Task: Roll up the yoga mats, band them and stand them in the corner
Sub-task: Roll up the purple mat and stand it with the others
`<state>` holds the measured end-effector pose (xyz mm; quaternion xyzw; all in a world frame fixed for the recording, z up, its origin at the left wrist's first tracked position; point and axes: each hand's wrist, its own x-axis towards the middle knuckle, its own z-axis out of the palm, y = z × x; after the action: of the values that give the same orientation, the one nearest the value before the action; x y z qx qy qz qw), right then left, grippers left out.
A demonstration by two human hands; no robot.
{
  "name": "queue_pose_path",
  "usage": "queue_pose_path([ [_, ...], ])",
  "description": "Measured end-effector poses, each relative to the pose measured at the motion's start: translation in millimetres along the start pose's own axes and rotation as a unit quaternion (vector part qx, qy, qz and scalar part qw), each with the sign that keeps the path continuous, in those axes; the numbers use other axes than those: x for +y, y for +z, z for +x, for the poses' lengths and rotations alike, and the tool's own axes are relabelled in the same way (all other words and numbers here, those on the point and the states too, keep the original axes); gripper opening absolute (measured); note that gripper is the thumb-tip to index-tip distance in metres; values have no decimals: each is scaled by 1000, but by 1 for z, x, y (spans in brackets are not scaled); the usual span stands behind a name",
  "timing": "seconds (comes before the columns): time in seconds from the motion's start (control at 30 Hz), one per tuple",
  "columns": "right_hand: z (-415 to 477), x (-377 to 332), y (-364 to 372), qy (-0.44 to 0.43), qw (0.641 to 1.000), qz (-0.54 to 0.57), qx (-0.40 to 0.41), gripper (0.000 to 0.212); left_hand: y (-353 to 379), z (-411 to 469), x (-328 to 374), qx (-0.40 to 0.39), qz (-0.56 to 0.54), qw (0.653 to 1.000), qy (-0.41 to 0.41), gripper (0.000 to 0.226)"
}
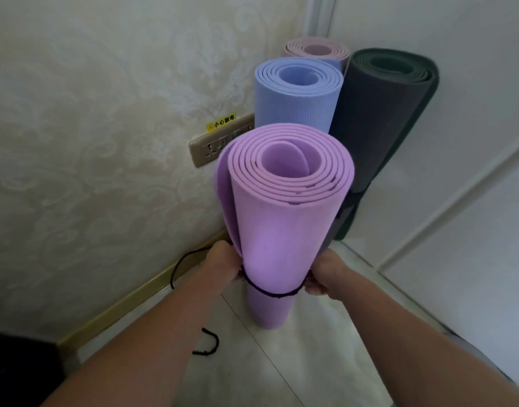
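A rolled purple yoga mat (281, 224) stands upright on the pale floor in front of me. A thin dark band (270, 292) runs around its lower part. My left hand (223, 264) grips the mat's left side at the band, and my right hand (325, 276) grips the right side at the same height. Its outer flap stands loose along the upper left. Behind it, in the corner, a blue rolled mat (296, 95), a pink rolled mat (317, 51) and a dark grey rolled mat (378, 133) stand upright.
A wall socket (211, 151) with a yellow warning label sits on the patterned left wall. A black cord loop (178, 268) lies by the gold skirting, and another dark band (208, 345) lies on the floor. White panelled walls close the right side.
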<state>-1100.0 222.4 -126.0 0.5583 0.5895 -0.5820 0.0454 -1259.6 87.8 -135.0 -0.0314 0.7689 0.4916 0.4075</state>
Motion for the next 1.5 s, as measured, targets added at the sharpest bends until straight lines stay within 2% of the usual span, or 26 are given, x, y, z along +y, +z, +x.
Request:
queue_pose_path([
  [0.03, -3, 0, -3, -1, 999, 29, -19, 24, -2, -10, 1, -11, 16, 1000, 11, 23],
  [0.13, -21, 4, -10, 3, 995, 88, -39, 22, -11, -32, 5, -60, -28, 998, 13, 20],
  [0.23, -27, 10, -8, -12, 999, 36, 2, 15, -18, -33, -3, -93, -2, 995, 18, 18],
  [0.4, -20, 13, -8, -53, 997, 35, 52, 12, -9, -36, 4, -76, 0, 997, 20, 26],
  [0.53, -13, 17, -5, -60, 993, 58, 86, 21, -3, -39, 3, -81, 0, 997, 5, 26],
  [0.73, -2, 24, 3, -67, 990, 41, 116, 18, 10, -22, -10, -10, 4, 1000, 11, 23],
  [0.87, 2, 28, 9, -52, 994, 15, 94, 19, 8, -16, -25, 51, 106, 986, 121, 40],
  [0.97, -7, 29, 8, -99, 993, 11, 62, 29, 1, -42, -20, -8, 151, 961, 233, 39],
  [1.03, -26, 31, 4, -167, 986, -23, 8, 54, -6, -58, -19, -97, 139, 948, 271, 63],
  [1.1, -44, 28, 1, -240, 969, -50, -27, 75, -8, -64, -21, -172, 76, 944, 271, 85],
  [1.13, -50, 24, 1, -264, 963, -42, -35, 77, -4, -66, -19, -178, 45, 945, 270, 97],
  [1.2, -56, 15, 2, -297, 954, -10, -27, 75, 10, -68, -14, -138, 8, 951, 276, 113],
  [1.3, -65, 2, -7, -317, 948, 5, 16, 70, 29, -76, -3, -87, -14, 948, 306, 88],
  [1.43, -65, 5, -43, -329, 942, 13, 64, 92, 56, -87, 12, -142, -30, 941, 306, 78],
  [1.5, -61, 7, -62, -328, 939, 27, 100, 92, 75, -88, 22, -167, -19, 936, 309, 75],
])
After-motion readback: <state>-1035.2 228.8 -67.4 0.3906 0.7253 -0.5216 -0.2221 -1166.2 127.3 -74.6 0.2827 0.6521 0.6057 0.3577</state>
